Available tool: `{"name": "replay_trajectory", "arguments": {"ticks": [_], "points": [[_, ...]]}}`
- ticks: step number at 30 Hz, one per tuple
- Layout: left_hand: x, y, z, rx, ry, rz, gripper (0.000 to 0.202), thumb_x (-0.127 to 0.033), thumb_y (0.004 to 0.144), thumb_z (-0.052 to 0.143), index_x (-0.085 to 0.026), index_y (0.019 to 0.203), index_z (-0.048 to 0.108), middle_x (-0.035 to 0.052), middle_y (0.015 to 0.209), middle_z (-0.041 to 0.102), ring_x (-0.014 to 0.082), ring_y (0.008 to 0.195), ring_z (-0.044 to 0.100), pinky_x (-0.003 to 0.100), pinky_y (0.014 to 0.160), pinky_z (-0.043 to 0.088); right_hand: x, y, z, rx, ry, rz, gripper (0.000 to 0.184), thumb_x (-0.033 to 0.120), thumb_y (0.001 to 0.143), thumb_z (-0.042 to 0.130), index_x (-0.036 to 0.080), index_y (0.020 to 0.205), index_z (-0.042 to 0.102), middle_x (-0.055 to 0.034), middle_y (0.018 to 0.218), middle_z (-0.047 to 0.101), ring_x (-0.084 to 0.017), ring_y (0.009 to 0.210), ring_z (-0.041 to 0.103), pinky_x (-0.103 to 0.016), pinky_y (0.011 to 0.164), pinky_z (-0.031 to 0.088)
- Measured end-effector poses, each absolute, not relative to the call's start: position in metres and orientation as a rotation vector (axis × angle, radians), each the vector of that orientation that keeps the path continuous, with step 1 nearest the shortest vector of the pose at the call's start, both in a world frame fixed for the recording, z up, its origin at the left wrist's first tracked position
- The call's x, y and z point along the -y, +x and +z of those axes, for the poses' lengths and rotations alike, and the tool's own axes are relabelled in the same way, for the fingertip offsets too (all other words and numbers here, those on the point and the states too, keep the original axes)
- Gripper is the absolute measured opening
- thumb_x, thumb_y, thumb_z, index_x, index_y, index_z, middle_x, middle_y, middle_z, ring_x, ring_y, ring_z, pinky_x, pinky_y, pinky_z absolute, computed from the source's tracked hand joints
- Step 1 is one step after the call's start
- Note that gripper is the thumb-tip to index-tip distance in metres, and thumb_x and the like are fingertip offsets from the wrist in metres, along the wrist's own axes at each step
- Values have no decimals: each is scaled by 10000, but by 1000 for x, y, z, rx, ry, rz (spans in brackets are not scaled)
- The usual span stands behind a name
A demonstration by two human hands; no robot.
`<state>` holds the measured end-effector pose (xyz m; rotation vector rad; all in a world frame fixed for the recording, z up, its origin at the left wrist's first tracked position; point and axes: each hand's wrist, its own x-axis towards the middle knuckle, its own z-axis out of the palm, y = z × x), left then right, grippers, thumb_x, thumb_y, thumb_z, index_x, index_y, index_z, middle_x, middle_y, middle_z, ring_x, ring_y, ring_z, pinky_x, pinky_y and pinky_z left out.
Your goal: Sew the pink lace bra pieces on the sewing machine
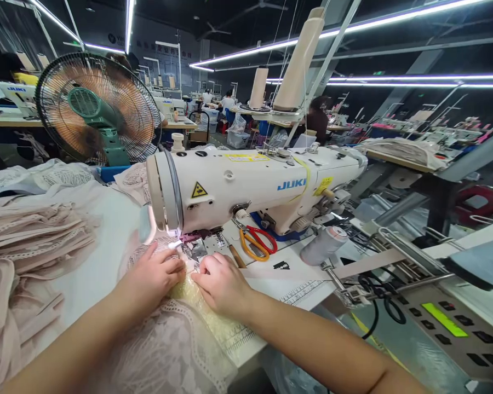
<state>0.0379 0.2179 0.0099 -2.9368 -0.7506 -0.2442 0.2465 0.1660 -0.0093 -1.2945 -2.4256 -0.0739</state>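
Beige lace fabric (168, 345) lies under the head of a white JUKI sewing machine (213, 175) and hangs over the table's front edge. My left hand (154, 273) is left of the lit needle area, its bent fingers pressed together on the lace. Across from it, my right hand (224, 284) is curled closed, thumb and forefinger pinching the fabric edge just in front of the presser foot. A small white piece (175, 245) shows by my left fingertips; I cannot tell what it is. A pale elastic band (287, 273) runs from the right toward my right hand.
Orange-and-red-handled scissors (254, 245), a black blade (281, 265) and a grey thread cone (324, 244) lie right of the needle. Piled beige lace pieces (28, 235) cover the left side. A fan (98, 109) stands behind; a control panel (447, 328) is at lower right.
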Motion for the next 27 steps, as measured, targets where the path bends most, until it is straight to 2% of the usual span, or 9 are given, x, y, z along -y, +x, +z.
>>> {"name": "replay_trajectory", "arguments": {"ticks": [6, 12, 18, 23, 27], "points": [[-232, 32, 12, 720, -2965, -167, 536, -32, 716, 513, -263, 1188, 617, 26, 1238, 635, 324, 1168, 495, 634, 1061, 137, -167, 248, -10, 2393, -1269, -13, 99, 139, 754, 552, 170, 775, 644, -54, 831, 534, -184, 780, 397, -307, 690, 347], [-244, 30, 15, 703, -2897, -118, 505, 17, 792, 406, -250, 1143, 651, 25, 1216, 649, 308, 1131, 515, 601, 997, 270, -168, 249, -8, 2375, -1261, -19, 62, 143, 733, 565, 161, 716, 622, -53, 811, 527, -177, 754, 394, -309, 684, 360], [-255, 22, 11, 799, -2851, -136, 425, -67, 858, 434, -271, 1166, 644, 29, 1234, 633, 273, 1152, 493, 421, 894, 409, -169, 249, -10, 2353, -1243, 12, 73, 137, 736, 561, 169, 729, 626, -49, 812, 534, -179, 768, 400, -304, 701, 372], [-268, 20, 9, 858, -2833, -254, 388, -99, 863, 426, -273, 1108, 672, 94, 1131, 667, 296, 1090, 537, 483, 881, 416, -168, 248, -11, 2360, -1238, 28, 72, 143, 734, 554, 166, 715, 619, -54, 815, 531, -181, 769, 399, -305, 711, 385], [-264, 16, 15, 875, -2780, -241, 352, -118, 860, 429, -240, 1075, 680, 120, 1118, 661, 314, 1068, 549, 480, 828, 446, -171, 251, -13, 2349, -1190, 41, 91, 136, 739, 544, 166, 721, 628, -51, 804, 541, -179, 762, 412, -308, 719, 398]]}}
